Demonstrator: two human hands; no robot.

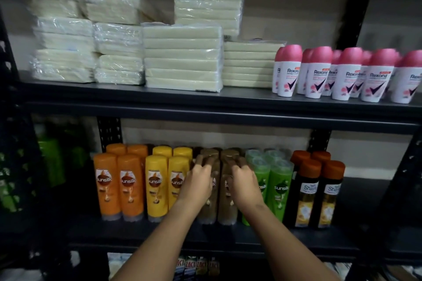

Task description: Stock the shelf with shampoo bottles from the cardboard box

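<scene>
Two brown shampoo bottles stand side by side at the front of the middle shelf (296,238), between yellow and green ones. My left hand (198,181) grips the top of the left brown bottle (209,207), fingers curled over its cap. In the same way my right hand (245,183) holds the right brown bottle (227,209). More brown bottles stand behind them. Orange bottles (118,187) and yellow bottles (165,186) line up to the left. Green bottles (275,186) and dark bottles with orange caps (316,191) stand to the right. The cardboard box is out of view.
The upper shelf (159,100) carries wrapped stacks of pale bars (182,57) and a row of pink-capped deodorants (347,73). Green bottles (51,157) show dimly at far left behind a black upright. Small packs (196,267) sit on the shelf below. Bare shelf lies right of the dark bottles.
</scene>
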